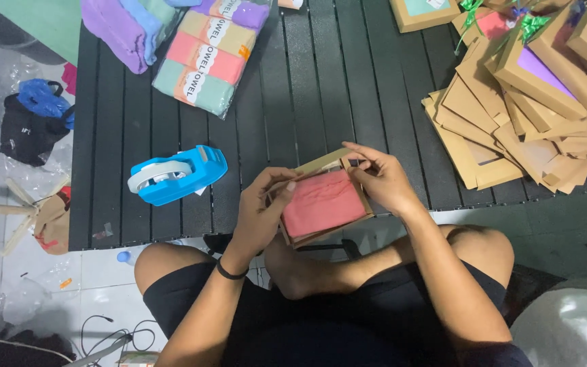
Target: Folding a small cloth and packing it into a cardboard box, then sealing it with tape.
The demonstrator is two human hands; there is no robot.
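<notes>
Hands, left hand [258,216] and right hand [383,178], pinch the pink-filled box [324,202] over the table edge [137,243].

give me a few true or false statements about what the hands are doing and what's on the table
1. Both hands hold a brown cardboard box with a pink towel inside. True: the left hand grips its near-left side and the right hand its far-right corner.
2. The blue tape dispenser sits to the right of the box. False: it is on the table to the left.
3. A stack of flat cardboard boxes lies on the right of the table. True.
4. The pack of rolled towels is in the person's lap. False: it lies at the far left of the table.
</notes>
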